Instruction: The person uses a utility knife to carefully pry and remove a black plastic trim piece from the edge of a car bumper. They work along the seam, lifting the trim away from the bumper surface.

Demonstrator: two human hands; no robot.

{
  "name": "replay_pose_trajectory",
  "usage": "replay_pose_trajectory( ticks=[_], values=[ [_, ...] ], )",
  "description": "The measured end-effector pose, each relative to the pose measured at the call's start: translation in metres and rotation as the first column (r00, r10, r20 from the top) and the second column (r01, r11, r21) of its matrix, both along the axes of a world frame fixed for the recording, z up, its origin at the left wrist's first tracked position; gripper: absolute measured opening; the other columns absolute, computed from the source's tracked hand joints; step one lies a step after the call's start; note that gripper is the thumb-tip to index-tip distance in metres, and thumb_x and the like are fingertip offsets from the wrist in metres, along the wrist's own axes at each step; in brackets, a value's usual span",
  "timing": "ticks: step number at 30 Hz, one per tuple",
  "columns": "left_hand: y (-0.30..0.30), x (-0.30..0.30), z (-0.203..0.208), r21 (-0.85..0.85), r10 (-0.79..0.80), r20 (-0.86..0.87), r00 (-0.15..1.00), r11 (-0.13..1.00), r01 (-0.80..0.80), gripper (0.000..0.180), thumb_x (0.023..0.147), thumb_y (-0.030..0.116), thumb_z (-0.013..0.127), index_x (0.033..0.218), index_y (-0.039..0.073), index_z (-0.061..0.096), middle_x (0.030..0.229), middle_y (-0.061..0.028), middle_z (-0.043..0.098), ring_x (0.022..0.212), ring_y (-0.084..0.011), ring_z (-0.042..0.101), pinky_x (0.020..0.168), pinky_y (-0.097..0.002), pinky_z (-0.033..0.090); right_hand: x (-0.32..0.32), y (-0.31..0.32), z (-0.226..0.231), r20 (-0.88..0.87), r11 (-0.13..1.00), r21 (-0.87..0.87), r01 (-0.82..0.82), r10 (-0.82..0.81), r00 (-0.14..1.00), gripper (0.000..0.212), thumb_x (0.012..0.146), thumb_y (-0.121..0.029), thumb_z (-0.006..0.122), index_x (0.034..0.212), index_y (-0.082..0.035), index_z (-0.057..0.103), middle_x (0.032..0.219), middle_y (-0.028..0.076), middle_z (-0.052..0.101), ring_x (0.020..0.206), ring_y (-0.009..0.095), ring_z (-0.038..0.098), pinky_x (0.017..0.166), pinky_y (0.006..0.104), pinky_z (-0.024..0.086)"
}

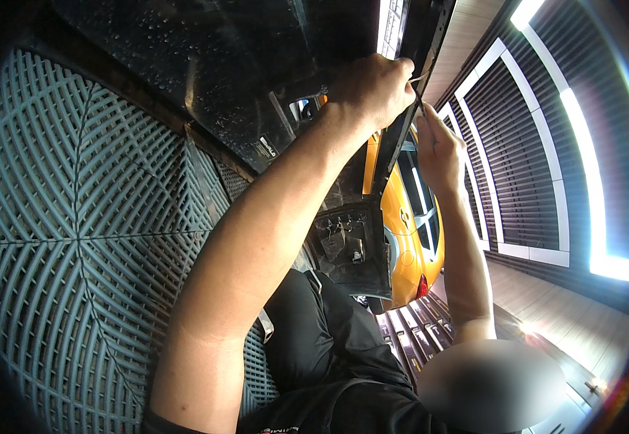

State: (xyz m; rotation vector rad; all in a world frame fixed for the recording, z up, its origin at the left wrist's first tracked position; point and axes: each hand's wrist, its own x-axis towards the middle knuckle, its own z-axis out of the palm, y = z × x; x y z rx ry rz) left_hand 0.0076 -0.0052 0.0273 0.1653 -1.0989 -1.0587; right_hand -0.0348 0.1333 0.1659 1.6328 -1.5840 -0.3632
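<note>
A large glossy black panel with light specks on it fills the upper part of the view. My left hand is closed at its narrow dark edge, fingers pinched together. A thin pale strip shows beside those fingertips. On the other side of the edge, slightly lower, my right hand is closed too, its fingertips near a small, thin dark piece. What each set of fingers holds is too small or hidden to make out.
A yellow car stands beyond my arms. Below the panel is a dark part with metal fittings. Grey slatted floor tiles spread at left. Bright light bars run along the dark ribbed surface at right.
</note>
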Motion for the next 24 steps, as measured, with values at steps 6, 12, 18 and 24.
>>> replay_pose_trajectory(
  ticks=[6, 12, 18, 24],
  values=[
    [-0.001, 0.002, 0.001, -0.004, -0.069, -0.038, 0.997, 0.998, 0.068, 0.021, 0.091, 0.024, 0.074, 0.094, 0.003, 0.073, 0.086, -0.0191, 0.076, 0.08, -0.0325, 0.076, 0.073, -0.0434, 0.061, 0.005, 0.02, -0.002, 0.061, 0.981, -0.062, 0.181, -0.178, 0.982, 0.029, 0.101, -0.014, 0.063, 0.127, -0.003, 0.069, 0.092, 0.026, 0.071, 0.079, 0.035, 0.075, 0.071, 0.0383, 0.057],
    [0.001, 0.006, -0.001, -0.002, -0.195, -0.143, 0.97, 0.98, 0.197, 0.023, 0.087, 0.02, 0.078, 0.077, 0.002, 0.067, 0.072, -0.0179, 0.07, 0.065, -0.0263, 0.071, 0.06, -0.038, 0.055, 0.015, 0.025, 0.007, 0.051, 0.988, -0.012, 0.154, -0.153, 0.987, 0.027, 0.099, -0.012, 0.065, 0.124, -0.002, 0.07, 0.093, 0.026, 0.072, 0.085, 0.038, 0.075, 0.074, 0.0408, 0.058],
    [0.008, 0.006, -0.006, 0.044, -0.244, -0.249, 0.937, 0.964, 0.262, 0.024, 0.087, 0.022, 0.079, 0.074, 0.006, 0.066, 0.072, -0.0106, 0.072, 0.066, -0.0213, 0.072, 0.06, -0.0357, 0.057, 0.019, 0.01, 0.005, 0.048, 0.996, 0.028, 0.085, -0.086, 0.995, 0.024, 0.1, -0.013, 0.065, 0.121, -0.004, 0.071, 0.092, 0.025, 0.071, 0.082, 0.039, 0.074, 0.072, 0.0419, 0.057],
    [0.014, 0.004, -0.006, 0.088, -0.215, -0.289, 0.933, 0.964, 0.249, 0.024, 0.082, 0.017, 0.081, 0.071, 0.007, 0.062, 0.071, -0.0086, 0.069, 0.063, -0.0194, 0.069, 0.058, -0.0346, 0.055, 0.011, 0.02, 0.001, 0.089, 0.987, -0.035, 0.159, -0.156, 0.984, 0.022, 0.1, -0.014, 0.064, 0.119, -0.004, 0.071, 0.087, 0.024, 0.071, 0.079, 0.04, 0.073, 0.07, 0.0424, 0.056]
  ],
)
